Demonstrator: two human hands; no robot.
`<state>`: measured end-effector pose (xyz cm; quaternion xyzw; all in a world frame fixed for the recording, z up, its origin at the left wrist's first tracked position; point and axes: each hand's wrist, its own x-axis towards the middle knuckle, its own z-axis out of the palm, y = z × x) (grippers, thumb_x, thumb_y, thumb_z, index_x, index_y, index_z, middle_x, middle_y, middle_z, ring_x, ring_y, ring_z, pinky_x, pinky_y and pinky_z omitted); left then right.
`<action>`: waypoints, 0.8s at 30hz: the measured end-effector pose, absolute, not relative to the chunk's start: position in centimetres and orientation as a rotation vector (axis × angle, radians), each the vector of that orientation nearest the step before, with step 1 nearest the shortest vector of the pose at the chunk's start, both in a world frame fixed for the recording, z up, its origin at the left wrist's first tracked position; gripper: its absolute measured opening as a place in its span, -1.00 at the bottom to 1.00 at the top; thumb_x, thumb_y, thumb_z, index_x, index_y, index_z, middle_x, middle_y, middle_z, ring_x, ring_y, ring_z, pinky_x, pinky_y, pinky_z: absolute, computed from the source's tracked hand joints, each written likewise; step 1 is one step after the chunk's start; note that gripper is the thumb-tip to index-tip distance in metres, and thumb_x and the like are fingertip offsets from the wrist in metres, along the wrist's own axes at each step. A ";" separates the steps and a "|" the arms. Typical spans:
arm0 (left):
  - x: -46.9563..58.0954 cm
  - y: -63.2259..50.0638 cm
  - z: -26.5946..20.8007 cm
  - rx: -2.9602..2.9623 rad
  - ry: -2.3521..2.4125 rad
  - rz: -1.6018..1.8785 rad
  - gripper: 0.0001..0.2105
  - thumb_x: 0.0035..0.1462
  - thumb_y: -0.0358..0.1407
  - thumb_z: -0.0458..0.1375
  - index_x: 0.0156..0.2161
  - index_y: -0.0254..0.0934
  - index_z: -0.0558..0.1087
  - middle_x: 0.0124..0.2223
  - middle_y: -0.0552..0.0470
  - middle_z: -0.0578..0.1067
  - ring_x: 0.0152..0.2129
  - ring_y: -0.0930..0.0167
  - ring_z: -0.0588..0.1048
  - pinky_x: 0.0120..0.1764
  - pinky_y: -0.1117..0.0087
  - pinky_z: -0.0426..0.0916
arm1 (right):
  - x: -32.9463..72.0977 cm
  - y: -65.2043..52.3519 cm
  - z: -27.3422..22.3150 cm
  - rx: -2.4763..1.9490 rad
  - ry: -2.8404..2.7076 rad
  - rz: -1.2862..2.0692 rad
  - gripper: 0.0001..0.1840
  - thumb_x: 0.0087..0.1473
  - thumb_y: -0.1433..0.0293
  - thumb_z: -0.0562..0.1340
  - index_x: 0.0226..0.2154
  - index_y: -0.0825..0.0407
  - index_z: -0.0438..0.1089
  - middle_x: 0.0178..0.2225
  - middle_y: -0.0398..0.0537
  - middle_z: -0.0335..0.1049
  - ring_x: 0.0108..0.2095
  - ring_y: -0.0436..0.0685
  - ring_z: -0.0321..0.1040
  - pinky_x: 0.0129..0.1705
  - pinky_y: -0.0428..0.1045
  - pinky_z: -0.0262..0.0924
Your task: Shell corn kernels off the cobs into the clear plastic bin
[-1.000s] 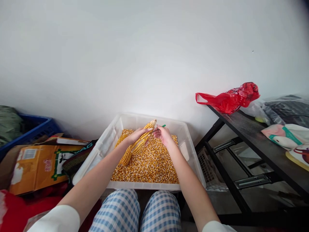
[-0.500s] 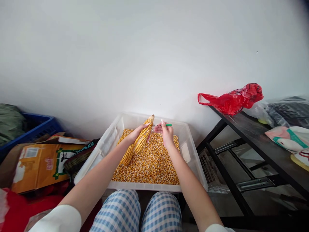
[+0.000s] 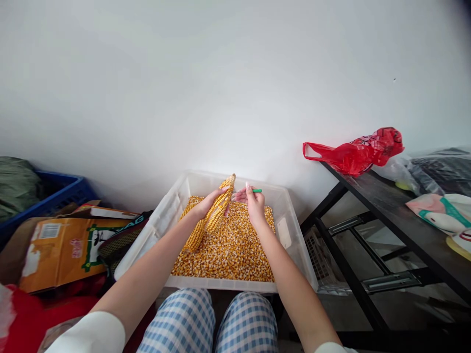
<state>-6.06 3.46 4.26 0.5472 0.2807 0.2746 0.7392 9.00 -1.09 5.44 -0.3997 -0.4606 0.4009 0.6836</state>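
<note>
In the head view, the left hand [image 3: 209, 203] is wrapped around an ear of corn [image 3: 222, 202], its thumb along the upper side and its other fingers lost behind the ear, while the right hand [image 3: 254, 203] pinches a slim green-handled tool [image 3: 256, 190] between thumb and curled fingers. The green end sticks out past the thumb on the right; a thin dark shaft points left toward the ear, but its tip is too small to make out, and I cannot tell whether it touches the kernels. The ear is tilted, pale tip up, above a translucent plastic bin [image 3: 221, 283] partly filled with loose kernels [image 3: 235, 255]. More corn ears [image 3: 194, 240] lie on the kernels at the bin's left side, partly covered by the left hand and forearm, so their number is unclear. A pale label [image 3: 283, 233] shows on the bin's right inner wall, its print unreadable. Below, checked trousers [image 3: 180, 321] are cut off by the bottom edge. On the right, a crumpled red plastic bag [image 3: 356, 154] lies on a black table [image 3: 397, 208] that runs out of frame. On the left, an orange cardboard box [image 3: 66, 250] lies near a blue crate [image 3: 71, 189], which the left edge crops
</note>
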 end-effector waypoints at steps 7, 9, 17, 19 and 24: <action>-6.4 3.5 3.9 1.261 0.617 0.576 -0.49 0.04 0.06 -0.16 -0.52 -0.35 0.38 -0.60 -0.07 0.42 -0.67 0.38 0.38 -0.54 0.36 0.27 | 8.2 -1.4 5.0 -0.838 -1.117 0.887 -0.63 -0.02 0.11 0.08 -0.48 0.09 0.33 -0.49 -0.04 0.44 -0.51 0.03 0.40 -0.42 -0.05 0.31; -6.5 3.6 3.5 1.271 0.619 0.584 -0.49 0.04 0.07 -0.17 -0.51 -0.33 0.38 -0.59 -0.06 0.42 -0.67 0.38 0.37 -0.54 0.36 0.26 | 8.0 -1.4 4.7 -0.854 -1.133 0.881 -0.63 -0.01 0.11 0.08 -0.49 0.09 0.33 -0.49 -0.05 0.44 -0.51 0.03 0.39 -0.41 -0.06 0.31; -6.5 3.5 3.5 1.330 0.634 0.506 -0.51 0.04 0.06 -0.15 -0.50 -0.33 0.40 -0.60 -0.06 0.42 -0.69 0.37 0.37 -0.57 0.35 0.25 | 8.9 -0.9 4.7 -0.877 -1.030 1.074 -0.62 -0.06 0.10 0.12 -0.54 0.10 0.32 -0.57 -0.04 0.43 -0.59 0.03 0.37 -0.48 -0.06 0.30; -6.5 3.6 3.6 1.328 0.628 0.486 -0.51 0.04 0.05 -0.15 -0.50 -0.33 0.40 -0.59 -0.07 0.43 -0.68 0.37 0.37 -0.56 0.35 0.26 | 9.2 -0.8 4.9 -0.859 -0.965 1.155 -0.62 -0.07 0.11 0.14 -0.55 0.11 0.31 -0.60 -0.04 0.42 -0.61 0.03 0.37 -0.50 -0.07 0.30; -6.8 4.1 3.1 1.304 0.633 0.452 -0.52 0.02 0.05 -0.13 -0.51 -0.33 0.39 -0.59 -0.07 0.43 -0.68 0.37 0.37 -0.54 0.35 0.27 | 10.1 -0.4 4.9 -0.828 -0.908 1.332 -0.67 -0.09 0.16 0.19 -0.55 0.13 0.32 -0.61 -0.04 0.43 -0.63 -0.01 0.35 -0.53 -0.12 0.29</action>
